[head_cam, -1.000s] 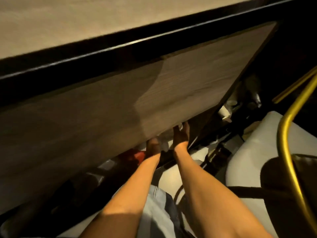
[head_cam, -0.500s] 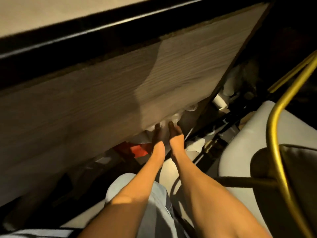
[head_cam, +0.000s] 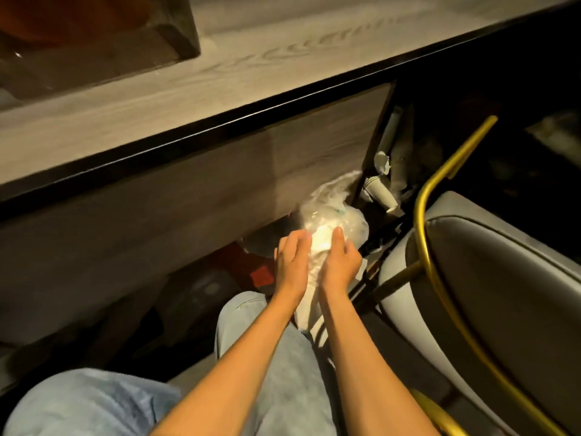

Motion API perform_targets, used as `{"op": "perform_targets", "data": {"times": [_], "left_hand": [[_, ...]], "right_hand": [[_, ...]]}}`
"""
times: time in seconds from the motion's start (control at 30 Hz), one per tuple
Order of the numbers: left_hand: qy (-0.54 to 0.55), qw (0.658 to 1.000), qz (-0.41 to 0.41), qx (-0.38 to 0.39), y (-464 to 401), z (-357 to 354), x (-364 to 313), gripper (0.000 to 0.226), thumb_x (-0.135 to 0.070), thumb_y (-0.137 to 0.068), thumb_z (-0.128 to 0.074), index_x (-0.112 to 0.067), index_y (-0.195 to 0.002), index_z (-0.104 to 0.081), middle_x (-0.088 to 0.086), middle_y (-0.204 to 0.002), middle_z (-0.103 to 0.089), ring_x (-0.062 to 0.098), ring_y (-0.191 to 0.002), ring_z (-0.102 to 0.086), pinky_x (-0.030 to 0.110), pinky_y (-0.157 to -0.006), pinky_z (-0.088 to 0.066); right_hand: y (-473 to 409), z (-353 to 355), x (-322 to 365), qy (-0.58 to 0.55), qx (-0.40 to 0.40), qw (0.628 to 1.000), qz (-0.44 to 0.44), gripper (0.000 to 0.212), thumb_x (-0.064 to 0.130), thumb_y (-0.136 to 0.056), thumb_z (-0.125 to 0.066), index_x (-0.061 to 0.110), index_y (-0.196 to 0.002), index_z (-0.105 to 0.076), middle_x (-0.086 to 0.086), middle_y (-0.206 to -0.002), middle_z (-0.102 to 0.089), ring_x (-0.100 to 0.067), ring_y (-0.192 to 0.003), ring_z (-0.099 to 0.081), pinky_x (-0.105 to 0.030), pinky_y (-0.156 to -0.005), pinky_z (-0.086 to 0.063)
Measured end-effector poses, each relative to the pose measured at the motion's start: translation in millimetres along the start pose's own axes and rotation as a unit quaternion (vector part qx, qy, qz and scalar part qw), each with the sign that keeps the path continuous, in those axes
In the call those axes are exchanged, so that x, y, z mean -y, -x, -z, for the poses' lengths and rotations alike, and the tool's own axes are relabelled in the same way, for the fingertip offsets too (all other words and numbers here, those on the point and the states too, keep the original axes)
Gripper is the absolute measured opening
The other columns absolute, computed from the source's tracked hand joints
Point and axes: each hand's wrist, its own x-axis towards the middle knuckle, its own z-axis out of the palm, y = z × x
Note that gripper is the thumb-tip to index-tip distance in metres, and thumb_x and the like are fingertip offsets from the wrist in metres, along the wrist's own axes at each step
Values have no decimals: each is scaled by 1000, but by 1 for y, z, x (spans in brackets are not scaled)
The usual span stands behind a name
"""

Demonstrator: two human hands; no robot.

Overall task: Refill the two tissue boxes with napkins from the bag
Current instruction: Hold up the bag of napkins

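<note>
Below the wooden counter, the clear napkin bag sits between both hands, left hand and right hand clasping its sides, its long axis running away from the fingertips.

Above the hands, a wood-grain surface with a dark edge is stretching across, its side panel dropping below. To their right, a grey cushioned chair with a gold metal frame is standing; paper cups are lying beyond it. A red object is sitting just left of them.

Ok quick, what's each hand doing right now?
Left hand: holding the clear plastic bag of white napkins.
Right hand: holding the same bag.
</note>
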Motion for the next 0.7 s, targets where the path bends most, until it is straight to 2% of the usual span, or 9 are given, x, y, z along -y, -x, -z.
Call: {"op": "perform_targets", "data": {"times": [0.07,0.2,0.27,0.37,0.47,0.53,0.6,0.7], "left_hand": [[12,1000,-7,-14,14,9,-13,11,-46,-102,-40,-46,-103,-51,-12,-120,-53,7,-109,-44,43,-99,-35],[44,994,-84,-52,46,30,-36,15,-37,-101,-51,-25,-98,-60,-3,-95,-65,13,-87,-57,39,-85,-48],[61,988,-129,-61,66,42,-52,17,-34,-101,-51,-26,-88,-59,-7,-82,-63,8,-75,-55,34,-76,-47],[105,973,-195,-71,103,67,-86,31,-35,-101,-49,-23,-72,-51,-12,-64,-50,2,-61,-44,28,-61,-38],[135,958,-236,-95,119,90,-124,34,-46,-94,-45,-30,-64,-48,-14,-61,-50,2,-60,-45,29,-60,-38],[160,939,-284,-106,133,107,-157,38,-51,-91,-43,-23,-67,-52,-7,-61,-51,7,-62,-48,37,-64,-41],[182,920,-331,-106,143,124,-187,41,-50,-90,-42,-16,-70,-55,0,-63,-53,8,-63,-49,36,-64,-42],[216,892,-389,-80,150,143,-219,34,-42,-91,-44,-15,-77,-58,0,-67,-55,12,-65,-51,37,-62,-42]], "right_hand": [[22,14,23,10,-19,1000,19,46,43,-93,-58,22,-57,-41,6,-53,-39,-13,-54,-38,-33,-57,-35],[69,42,71,56,-45,995,63,45,44,-88,-61,22,-56,-39,4,-53,-38,-14,-51,-37,-32,-56,-33],[91,55,100,69,-52,992,93,45,41,-85,-63,22,-54,-37,4,-53,-35,-15,-51,-34,-32,-55,-31],[122,72,142,56,-37,982,174,46,37,-81,-66,21,-53,-34,4,-52,-31,-15,-50,-29,-33,-53,-29],[134,76,179,-8,-6,974,228,46,44,-71,-67,11,-53,-40,-4,-54,-36,-26,-53,-35,-45,-48,-38],[142,82,208,-76,31,966,243,44,42,-68,-69,11,-52,-43,-7,-56,-36,-23,-55,-34,-48,-47,-39],[152,88,240,-143,72,952,262,40,36,-68,-72,12,-52,-44,-7,-58,-37,-20,-58,-36,-47,-47,-38],[166,93,279,-213,107,927,290,37,31,-68,-74,14,-51,-46,-8,-61,-40,-21,-61,-40,-41,-51,-38]]}}
